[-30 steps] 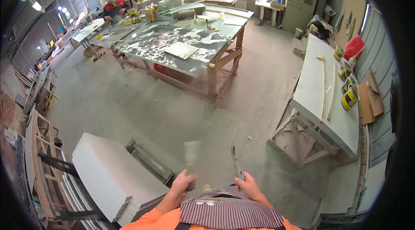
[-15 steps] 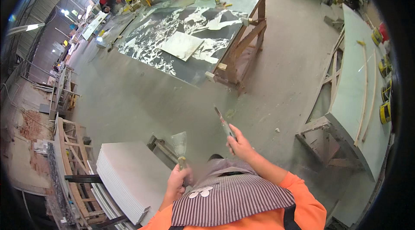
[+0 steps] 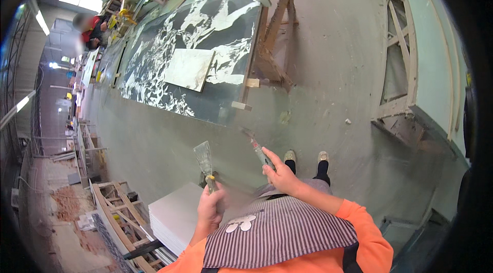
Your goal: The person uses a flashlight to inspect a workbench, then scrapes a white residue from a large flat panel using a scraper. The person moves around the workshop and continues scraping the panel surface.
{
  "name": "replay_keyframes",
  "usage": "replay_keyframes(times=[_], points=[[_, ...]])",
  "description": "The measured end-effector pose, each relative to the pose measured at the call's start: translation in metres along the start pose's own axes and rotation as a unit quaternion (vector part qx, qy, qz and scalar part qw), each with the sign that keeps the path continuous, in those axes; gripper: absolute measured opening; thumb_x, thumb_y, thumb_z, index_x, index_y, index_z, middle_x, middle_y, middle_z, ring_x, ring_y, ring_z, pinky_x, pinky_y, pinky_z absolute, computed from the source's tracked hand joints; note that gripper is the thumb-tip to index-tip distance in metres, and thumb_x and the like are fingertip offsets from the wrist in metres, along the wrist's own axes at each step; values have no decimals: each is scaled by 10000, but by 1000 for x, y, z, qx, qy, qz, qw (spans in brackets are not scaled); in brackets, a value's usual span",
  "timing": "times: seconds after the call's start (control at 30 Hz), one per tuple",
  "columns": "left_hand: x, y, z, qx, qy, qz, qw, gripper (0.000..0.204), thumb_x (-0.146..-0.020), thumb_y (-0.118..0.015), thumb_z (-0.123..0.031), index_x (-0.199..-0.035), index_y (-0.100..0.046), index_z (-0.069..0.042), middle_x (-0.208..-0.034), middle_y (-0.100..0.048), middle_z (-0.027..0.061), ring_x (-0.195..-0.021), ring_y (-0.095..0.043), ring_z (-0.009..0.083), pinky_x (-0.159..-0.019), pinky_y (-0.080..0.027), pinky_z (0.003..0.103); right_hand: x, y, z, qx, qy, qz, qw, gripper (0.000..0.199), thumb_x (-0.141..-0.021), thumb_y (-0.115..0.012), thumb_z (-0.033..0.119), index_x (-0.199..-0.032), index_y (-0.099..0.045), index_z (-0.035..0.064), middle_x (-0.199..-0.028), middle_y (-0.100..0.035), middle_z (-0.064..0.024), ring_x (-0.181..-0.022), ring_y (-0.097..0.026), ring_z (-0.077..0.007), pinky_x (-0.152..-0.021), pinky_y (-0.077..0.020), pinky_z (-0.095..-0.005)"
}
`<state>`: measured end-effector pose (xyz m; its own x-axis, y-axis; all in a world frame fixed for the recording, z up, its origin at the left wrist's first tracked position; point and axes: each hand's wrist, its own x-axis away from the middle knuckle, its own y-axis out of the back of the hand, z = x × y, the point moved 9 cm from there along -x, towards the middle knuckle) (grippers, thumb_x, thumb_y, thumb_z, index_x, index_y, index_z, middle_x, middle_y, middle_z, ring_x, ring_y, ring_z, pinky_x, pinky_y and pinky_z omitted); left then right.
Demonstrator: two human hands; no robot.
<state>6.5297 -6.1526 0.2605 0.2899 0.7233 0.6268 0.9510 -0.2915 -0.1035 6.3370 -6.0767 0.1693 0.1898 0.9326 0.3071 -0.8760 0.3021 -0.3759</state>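
My left hand (image 3: pixel 209 204) is closed around the handle of a putty knife (image 3: pixel 204 159), its flat, wide, stained blade pointing up and away from me. My right hand (image 3: pixel 282 177) grips a slim knife-like tool (image 3: pixel 258 150) with a greyish handle and a reddish mark. Its thin tip points forward and is blurred against the floor. Both hands are in front of my striped apron, apart from each other, and neither tool touches a surface. Ahead is a black-and-white patterned slab (image 3: pixel 226 29) on a wooden stand, with a smaller pale tile (image 3: pixel 190 69) lying on it.
A stack of pale panels (image 3: pixel 177 209) stands close at my left, beside a wooden rack (image 3: pixel 120 201). On the right, a pale green-topped bench (image 3: pixel 434 67) rests on a wooden frame. Wooden trestle legs (image 3: pixel 275 42) hold the slab. A person in red (image 3: pixel 92 32) is far left.
My view has turned to the right, so the slab and stacked panels sit differently and my shoes now show. Both hands keep their tools; the putty knife's blade leans more to the left.
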Motion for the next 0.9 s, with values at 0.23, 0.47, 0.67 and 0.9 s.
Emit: replay_keyframes(times=[0.23, 0.47, 0.67, 0.9], points=[[-21, 3, -14, -15, 6, 21, 1000, 137, -829, -599, -94, -852, -468, -62, -630, -476, 71, -541, -449, 183, -489, -341, 301, -3, -14, -6, 7, -31, 9, 999, 563, -972, -505, 182, -1490, -310, 80, -1395, -482, -215, -1118, -573, -286, -953, -448, -339], [-30, 4, -13, -34, 17, 31, 999, 153, -828, -612, -95, -833, -464, -59, -635, -472, 70, -543, -442, 182, -476, -334, 303, -3, -15, -8, 13, 5, 3, 1000, 560, -963, -513, 192, -1480, -326, 87, -1414, -465, -246, -1301, -479, -356, -1064, -383, -372], [-30, 2, -10, 7, 45, 74, 996, 188, -819, -619, -32, -991, -554, -70, -831, -585, 12, -707, -555, 116, -626, -444, 241, -6, -14, -5, 39, 55, -20, 998, 550, -956, -521, 167, -1469, -343, 82, -1388, -485, -257, -1270, -499, -386, -1046, -403, -380], [-31, 1, -10, -32, 33, 30, 999, 156, -832, -621, -106, -839, -471, -66, -662, -471, 61, -559, -441, 178, -495, -341, 307, -17, 1, 14, 43, 62, -64, 995, 540, -950, -521, 137, -1462, -360, 74, -1325, -538, -265, -1228, -540, -378, -1018, -424, -378]])
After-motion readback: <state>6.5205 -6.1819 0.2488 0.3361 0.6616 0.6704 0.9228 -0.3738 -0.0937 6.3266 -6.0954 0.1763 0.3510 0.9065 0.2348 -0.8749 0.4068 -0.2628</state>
